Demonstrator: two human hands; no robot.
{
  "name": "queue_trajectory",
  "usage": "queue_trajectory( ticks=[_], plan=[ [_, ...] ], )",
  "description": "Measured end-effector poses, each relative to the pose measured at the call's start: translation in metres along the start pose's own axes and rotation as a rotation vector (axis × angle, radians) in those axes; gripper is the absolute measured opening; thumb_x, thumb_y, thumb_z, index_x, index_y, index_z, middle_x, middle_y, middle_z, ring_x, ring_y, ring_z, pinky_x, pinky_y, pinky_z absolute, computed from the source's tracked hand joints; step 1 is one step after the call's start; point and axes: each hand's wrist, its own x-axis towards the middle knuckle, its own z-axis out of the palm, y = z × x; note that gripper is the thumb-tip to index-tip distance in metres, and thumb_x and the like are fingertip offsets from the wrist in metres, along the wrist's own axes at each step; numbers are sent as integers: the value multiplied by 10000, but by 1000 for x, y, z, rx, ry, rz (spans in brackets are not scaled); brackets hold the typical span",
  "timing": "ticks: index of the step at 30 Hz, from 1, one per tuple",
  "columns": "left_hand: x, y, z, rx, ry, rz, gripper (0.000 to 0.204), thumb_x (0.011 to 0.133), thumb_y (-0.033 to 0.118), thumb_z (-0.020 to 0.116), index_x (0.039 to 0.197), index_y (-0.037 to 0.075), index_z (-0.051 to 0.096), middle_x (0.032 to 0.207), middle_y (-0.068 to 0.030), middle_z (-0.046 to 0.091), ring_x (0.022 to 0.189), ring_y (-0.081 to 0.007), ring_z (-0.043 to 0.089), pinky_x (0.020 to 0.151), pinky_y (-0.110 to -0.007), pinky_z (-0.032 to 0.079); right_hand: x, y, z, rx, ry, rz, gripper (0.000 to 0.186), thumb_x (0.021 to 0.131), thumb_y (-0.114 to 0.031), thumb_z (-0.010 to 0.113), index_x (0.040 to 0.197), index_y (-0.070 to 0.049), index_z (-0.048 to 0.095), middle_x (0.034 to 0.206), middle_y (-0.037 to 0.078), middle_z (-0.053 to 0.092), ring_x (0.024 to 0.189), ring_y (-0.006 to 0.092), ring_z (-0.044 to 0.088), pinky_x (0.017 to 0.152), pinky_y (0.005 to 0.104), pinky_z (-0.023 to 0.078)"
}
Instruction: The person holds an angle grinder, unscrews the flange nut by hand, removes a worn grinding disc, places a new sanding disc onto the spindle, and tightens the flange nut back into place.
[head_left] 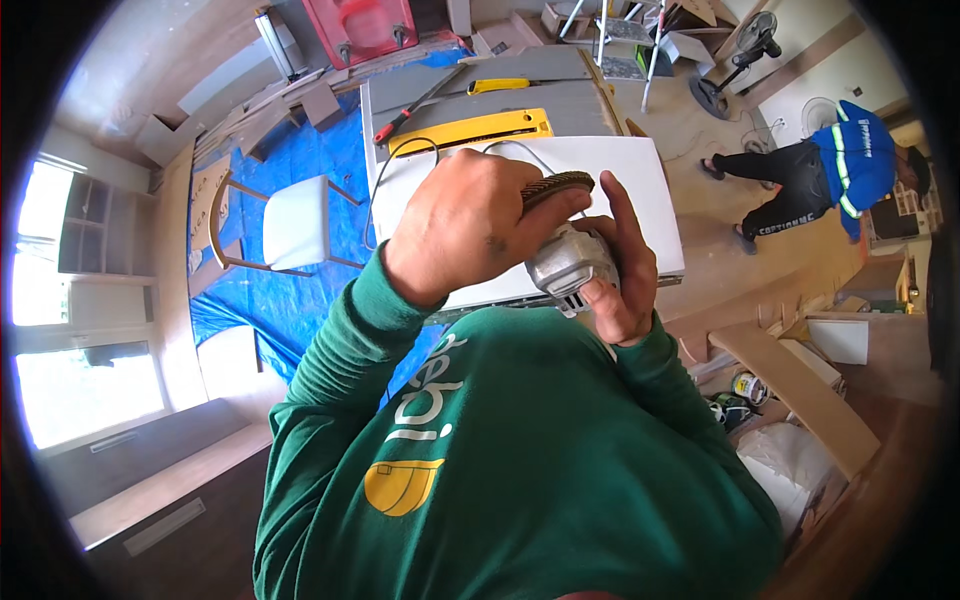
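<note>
In front of my chest my right hand is wrapped round the grey metal head of an angle grinder. My left hand is closed on a dark round grinding disc, its thumb pressed along the near side. The disc sits just above the grinder's head; whether it is seated on the spindle is hidden by my fingers. Behind my hands lies a white board on the worktable, with a thin dark cable looping over its left part.
A yellow level-like tool, a red-handled tool and a yellow utility knife lie on the table. A chair stands left on blue sheeting. A person in blue bends at the right, near a fan.
</note>
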Motion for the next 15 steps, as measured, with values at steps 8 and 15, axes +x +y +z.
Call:
queue_trajectory(
  ticks=[8, 15],
  plan=[
    [-26, -19, 31, -107, 179, 77, 194, 900, 177, 765, 874, -14, 747, 642, -137, 612, 537, -276, 594, 524, -371, 455, -20, -5, 13, 266, 29, 130, 1006, 839, -413, 667, 1609, 58, 223, 958, 128, 687, 857, 161, 639, 800, 279, 493],
    [-29, -25, 61, -195, 509, 205, 265, 937, 215, 735, 883, -41, 692, 753, -143, 658, 612, -308, 635, 571, -363, 495, -13, -4, 10, 448, -7, 211, 1051, 875, -436, 655, 1635, 39, 106, 960, 115, 670, 837, 123, 597, 764, 246, 465]
  ],
)
